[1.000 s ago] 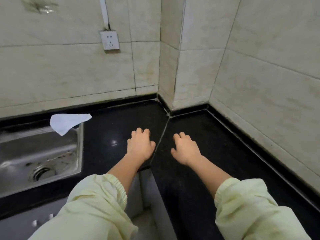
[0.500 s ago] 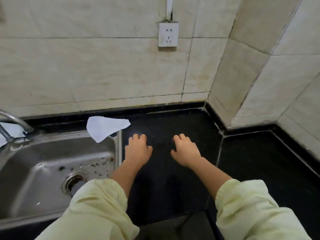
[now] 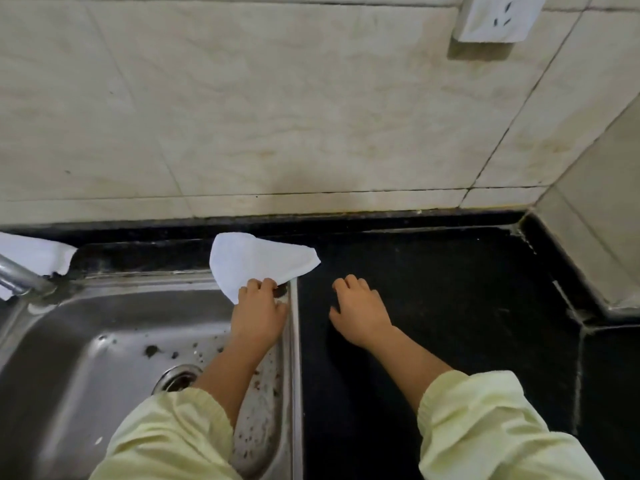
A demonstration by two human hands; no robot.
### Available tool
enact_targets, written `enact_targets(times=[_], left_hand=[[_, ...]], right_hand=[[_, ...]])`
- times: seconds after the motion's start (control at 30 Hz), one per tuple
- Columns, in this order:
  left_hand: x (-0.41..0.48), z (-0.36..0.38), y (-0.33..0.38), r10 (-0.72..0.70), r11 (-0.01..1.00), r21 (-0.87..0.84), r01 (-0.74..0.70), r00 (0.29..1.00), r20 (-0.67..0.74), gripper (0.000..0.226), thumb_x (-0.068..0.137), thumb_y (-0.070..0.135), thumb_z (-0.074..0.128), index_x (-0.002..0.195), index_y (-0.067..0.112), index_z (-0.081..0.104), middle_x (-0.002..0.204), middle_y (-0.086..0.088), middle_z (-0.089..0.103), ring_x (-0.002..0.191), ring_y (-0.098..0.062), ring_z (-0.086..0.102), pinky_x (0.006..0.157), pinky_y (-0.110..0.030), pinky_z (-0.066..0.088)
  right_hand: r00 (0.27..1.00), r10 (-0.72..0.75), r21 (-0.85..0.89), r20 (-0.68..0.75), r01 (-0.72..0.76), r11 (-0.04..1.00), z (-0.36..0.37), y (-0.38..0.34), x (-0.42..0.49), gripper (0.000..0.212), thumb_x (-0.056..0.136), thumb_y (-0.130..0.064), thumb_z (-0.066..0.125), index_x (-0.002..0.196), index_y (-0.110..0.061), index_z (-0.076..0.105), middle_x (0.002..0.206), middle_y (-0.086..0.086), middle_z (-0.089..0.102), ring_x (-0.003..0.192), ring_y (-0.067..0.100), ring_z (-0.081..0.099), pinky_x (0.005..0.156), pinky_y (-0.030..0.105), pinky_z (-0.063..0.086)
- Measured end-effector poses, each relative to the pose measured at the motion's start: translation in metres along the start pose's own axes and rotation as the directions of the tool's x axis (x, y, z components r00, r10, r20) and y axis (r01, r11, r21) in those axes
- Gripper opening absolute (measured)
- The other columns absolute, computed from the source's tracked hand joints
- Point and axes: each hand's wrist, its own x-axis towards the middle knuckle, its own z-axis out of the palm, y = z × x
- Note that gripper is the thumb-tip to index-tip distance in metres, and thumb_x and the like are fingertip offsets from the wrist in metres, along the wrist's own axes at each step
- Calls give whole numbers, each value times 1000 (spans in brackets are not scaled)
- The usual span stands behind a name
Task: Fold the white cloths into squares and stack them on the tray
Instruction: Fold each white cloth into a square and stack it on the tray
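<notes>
Two white cloths are being shown in the head view. The first white cloth [image 3: 34,252] is lying at the far left edge, on the black ledge behind the faucet [image 3: 20,277], and is being cut off in part by the frame. One faucet is being counted, and its metal pipe is crossing in front of that cloth. One steel sink [image 3: 69,341] is occupying the lower left, with one drain [image 3: 176,377] in its floor and dark specks scattered over the basin.

The second white cloth [image 3: 256,259] is being draped over the sink's far right corner, partly on the rim and partly on the black countertop [image 3: 467,289], with one corner hanging toward the basin. That hanging corner is being touched by the left hand [image 3: 258,313], which is being held above the basin just beside the right rim. Its fingers are being curled onto the cloth's lower edge. Whether the fabric is being pinched cannot be told.

The right hand [image 3: 362,313] is being held over the countertop, apart from both cloths. Its fingers are being kept loosely curled, and nothing is being held by them. Two pale yellow sleeves are being worn: the left sleeve [image 3: 166,438] and the right sleeve [image 3: 491,427]. One wall socket [image 3: 498,15] is being seen on the tiled wall at the upper right.
</notes>
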Motion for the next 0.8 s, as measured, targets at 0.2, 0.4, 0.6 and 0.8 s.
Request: enact_targets(times=[0.2,0.4,0.6,0.8], left_hand=[[43,14,-20,63,998,27,-62,996,-64,45,89,28,59,131,14,51,127,-8,46,117,-26,42,85,-41,49],[64,21,-27,128,987,104,-124,991,-33,41,85,25,60,125,15,54,119,-7,48,108,-26,46,76,-35,48],[77,16,-24,147,961,227,-159,987,67,37,88,16,52,126,15,48,121,-6,47,104,-25,49,67,-31,40],[77,15,-27,132,990,37,-133,991,21,34,87,15,55,121,11,52,115,-8,49,103,-25,50,79,-37,47]], right_hand=[[994,-110,-55,-27,109,993,18,-14,63,45,96,-22,47,138,-11,38,136,8,43,125,26,39,101,40,35],[966,-255,-186,-35,245,952,25,-21,101,46,92,-15,49,136,-10,40,139,9,41,127,26,38,103,40,31],[880,-468,-463,76,447,765,22,-25,122,28,94,-8,47,120,-3,55,125,16,55,117,30,50,102,40,36],[913,-397,-209,-91,373,904,23,-23,128,18,92,-11,49,104,-7,62,111,12,62,104,27,56,92,33,38]])
